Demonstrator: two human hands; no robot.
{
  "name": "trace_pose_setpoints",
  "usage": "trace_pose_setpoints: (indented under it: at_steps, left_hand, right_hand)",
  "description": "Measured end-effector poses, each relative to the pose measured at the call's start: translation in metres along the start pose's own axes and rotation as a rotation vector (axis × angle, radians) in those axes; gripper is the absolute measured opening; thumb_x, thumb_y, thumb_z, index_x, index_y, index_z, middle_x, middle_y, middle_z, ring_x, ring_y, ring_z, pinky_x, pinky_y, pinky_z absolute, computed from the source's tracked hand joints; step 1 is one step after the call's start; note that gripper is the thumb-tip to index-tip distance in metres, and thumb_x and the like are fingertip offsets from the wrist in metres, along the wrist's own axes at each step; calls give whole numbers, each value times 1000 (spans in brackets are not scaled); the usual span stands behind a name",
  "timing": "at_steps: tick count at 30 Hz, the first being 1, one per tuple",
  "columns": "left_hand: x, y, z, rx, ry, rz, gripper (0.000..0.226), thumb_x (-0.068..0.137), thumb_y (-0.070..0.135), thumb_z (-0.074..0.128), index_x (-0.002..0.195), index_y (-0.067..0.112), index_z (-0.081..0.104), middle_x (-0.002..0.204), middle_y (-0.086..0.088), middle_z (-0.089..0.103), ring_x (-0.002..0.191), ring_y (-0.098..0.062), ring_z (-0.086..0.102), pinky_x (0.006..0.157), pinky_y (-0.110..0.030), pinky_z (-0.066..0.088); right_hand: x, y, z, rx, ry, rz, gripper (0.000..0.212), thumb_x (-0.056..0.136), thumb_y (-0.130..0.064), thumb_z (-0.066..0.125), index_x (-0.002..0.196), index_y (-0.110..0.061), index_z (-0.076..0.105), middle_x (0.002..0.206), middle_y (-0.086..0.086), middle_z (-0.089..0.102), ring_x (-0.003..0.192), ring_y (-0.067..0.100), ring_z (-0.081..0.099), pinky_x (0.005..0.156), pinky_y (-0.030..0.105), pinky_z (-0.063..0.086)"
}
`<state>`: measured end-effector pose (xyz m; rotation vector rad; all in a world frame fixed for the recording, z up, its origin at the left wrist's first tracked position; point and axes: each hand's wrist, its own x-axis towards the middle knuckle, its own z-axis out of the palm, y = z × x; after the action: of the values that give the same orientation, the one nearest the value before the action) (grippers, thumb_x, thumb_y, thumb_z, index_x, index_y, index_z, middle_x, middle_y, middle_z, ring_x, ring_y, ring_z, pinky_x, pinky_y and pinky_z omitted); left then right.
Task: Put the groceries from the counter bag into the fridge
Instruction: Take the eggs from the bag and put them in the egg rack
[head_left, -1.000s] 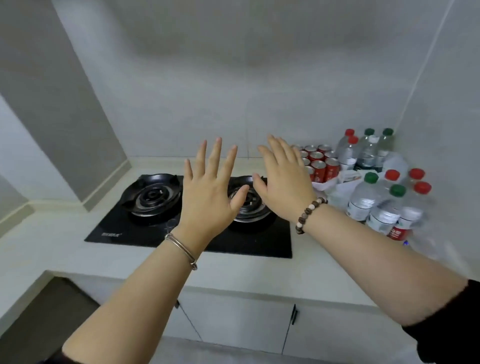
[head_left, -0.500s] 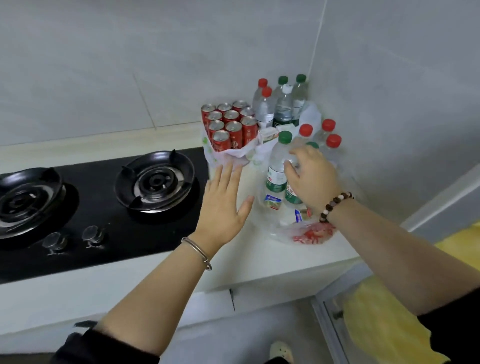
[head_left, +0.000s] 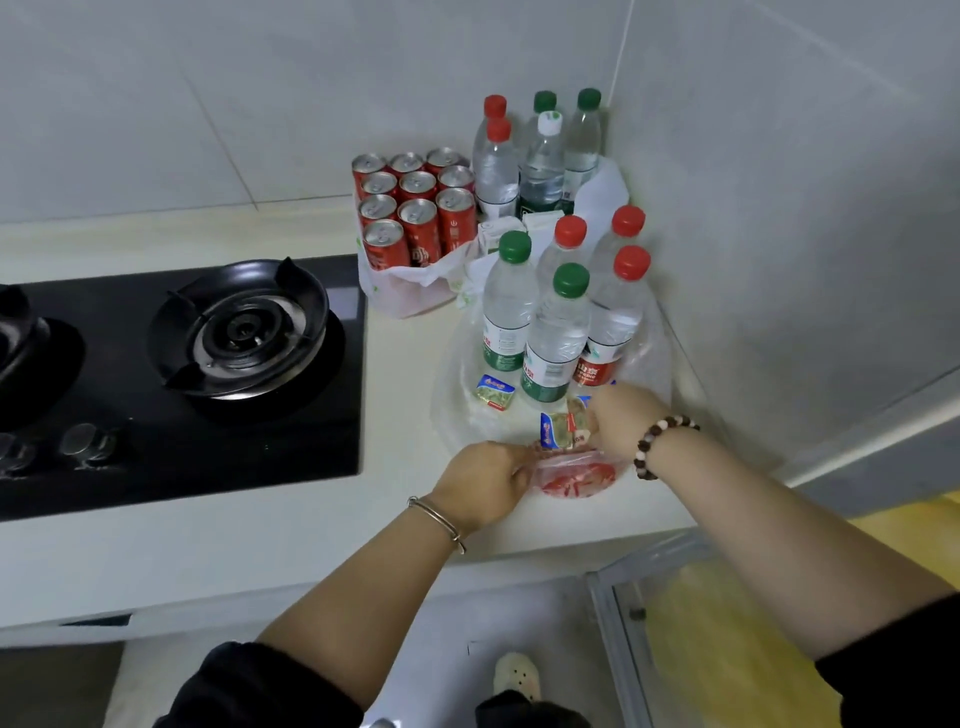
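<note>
A clear plastic bag lies open in the counter's right corner, with several water bottles standing in it. Small blue-and-yellow packets lie at the bottles' feet. My right hand grips a few of these packets at the bag's front. My left hand pinches the bag's near edge, where it has red print. No fridge is in view.
A white bag of red cans stands behind, with more bottles and small cartons in the corner. A black gas hob fills the counter to the left. A glass door frame stands below right.
My view swung right from the hob to the bag corner. Both hands dropped from held up open to the bag's near edge; the right left the bottles and took hold of packets.
</note>
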<state>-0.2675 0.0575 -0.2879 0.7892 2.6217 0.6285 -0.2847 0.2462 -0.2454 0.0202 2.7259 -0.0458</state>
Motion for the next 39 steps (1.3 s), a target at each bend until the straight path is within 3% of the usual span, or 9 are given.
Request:
trace_pose_setpoints:
  at_steps: [2,6,12,18,22,26,31,34,39]
  left_hand:
    - [2,1,5,1,-71,11,49,80,31,32,107,16,70,105,-9,70,95,-31,61,78,-35,48]
    - [10,8,12,-7,-120,-9,51,79,34,30,97,10,71,96,-13,70,89,-32,60,74,-36,48]
    - [25,26,20,34,6,-38,31,97,33,43,113,18,65,101,-13,68,92,-34,60,74,-36,48]
    - [56,48,34,-19,62,-189,31,93,35,51,116,21,64,106,-10,68,98,-31,61,78,-34,47]
    - [69,54,46,-62,-6,-267,37,86,50,57,108,23,66,102,-5,68,94,-27,62,75,-32,48]
    - [70,57,49,-38,-30,-240,32,85,47,53,100,21,66,97,-4,67,90,-27,62,75,-32,50]
    - [63,55,47,-42,-90,-218,27,85,39,52,92,17,64,94,-6,67,89,-26,61,74,-29,47]
    - [60,51,43,-127,-74,-261,21,83,33,53,95,18,62,96,-6,66,91,-26,60,78,-30,50]
    - [54,33,33,-505,47,-378,22,74,31,68,85,14,59,76,3,58,76,-20,55,76,-29,48]
  right_hand:
    - [0,7,10,-60,-67,-22,40,87,-9,55,53,-12,35,55,2,36,48,17,38,46,23,31]
    - [-1,19,16,-74,-139,-72,43,93,-21,54,56,-12,34,58,2,36,48,14,34,45,22,27]
    - [2,30,13,23,-210,26,9,88,-5,48,80,-7,54,64,2,40,53,15,37,48,22,29]
    - [5,36,6,239,42,150,34,78,-5,58,54,-12,35,55,3,36,49,17,34,45,23,27]
    - [11,38,18,187,76,64,3,81,-9,57,82,-7,59,85,10,57,72,23,53,63,25,40]
    - [20,39,28,135,18,21,26,86,-20,63,109,-8,59,110,11,54,93,25,59,83,30,48]
    - [21,34,33,50,20,45,20,90,-8,49,108,-3,57,110,14,55,82,23,53,69,26,39]
    - [20,33,33,11,23,19,19,90,-4,45,105,-4,57,109,13,55,81,23,52,68,27,39]
    - [18,30,33,-8,48,-15,11,85,-14,51,92,-9,58,97,8,58,76,23,51,63,28,39]
